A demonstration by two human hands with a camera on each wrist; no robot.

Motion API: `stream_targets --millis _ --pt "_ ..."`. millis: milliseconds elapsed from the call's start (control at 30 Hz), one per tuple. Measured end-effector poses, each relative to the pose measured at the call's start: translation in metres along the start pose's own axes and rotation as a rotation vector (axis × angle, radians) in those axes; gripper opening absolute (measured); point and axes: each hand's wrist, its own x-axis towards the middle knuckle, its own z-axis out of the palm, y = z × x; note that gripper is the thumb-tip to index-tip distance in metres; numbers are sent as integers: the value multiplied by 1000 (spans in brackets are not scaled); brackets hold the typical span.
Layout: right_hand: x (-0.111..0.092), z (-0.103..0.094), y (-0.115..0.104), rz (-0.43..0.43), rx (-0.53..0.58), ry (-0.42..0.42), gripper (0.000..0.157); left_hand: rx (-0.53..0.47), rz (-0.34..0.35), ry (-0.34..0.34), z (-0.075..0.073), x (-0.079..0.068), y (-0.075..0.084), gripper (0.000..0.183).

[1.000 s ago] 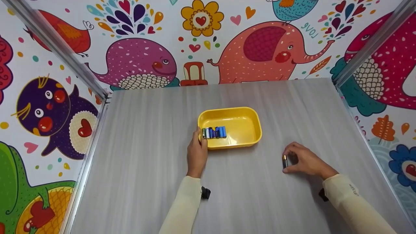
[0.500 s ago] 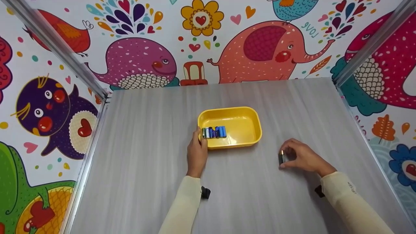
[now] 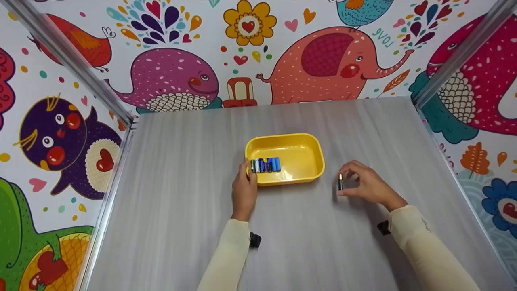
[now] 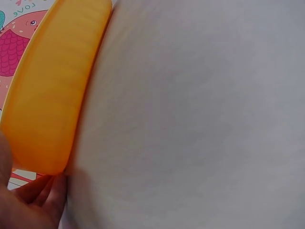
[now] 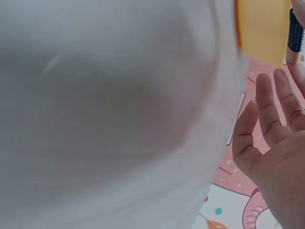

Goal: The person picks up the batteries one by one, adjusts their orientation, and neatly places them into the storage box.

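A small black battery [image 3: 341, 182] with a copper-coloured end is pinched lengthwise between the thumb and a finger of my right hand [image 3: 369, 185]. In the right wrist view the battery [image 5: 295, 32] shows at the upper right, the other fingers [image 5: 266, 102] spread away from it. My left hand [image 3: 244, 193] grips the left end of a yellow plastic tray [image 3: 303, 161], thumb at the rim. From the left wrist, the tray's side wall [image 4: 52, 90] fills the upper left. Inside, several blue, white and green batteries [image 3: 265, 165] lie side by side at the left end.
A grey wood-grain table [image 3: 185, 169] carries the tray near its middle. Walls with printed animals [image 3: 323, 64] enclose it at the back and sides. Metal posts [image 3: 456, 56] stand in the back corners.
My right hand has carried the battery left and away from me, closer to the tray's right end. The left hand and the tray have stayed in place.
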Motion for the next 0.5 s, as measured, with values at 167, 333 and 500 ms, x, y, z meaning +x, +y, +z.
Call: stream_targets --millis 167,333,500 --pt "12 1 -15 9 51 11 52 4 -3 3 0 0 0 48" --pt "29 1 -32 -11 76 29 59 5 -7 1 0 0 -1 49" --pt "47 3 -48 -42 72 45 64 7 -11 -2 0 0 -1 50"
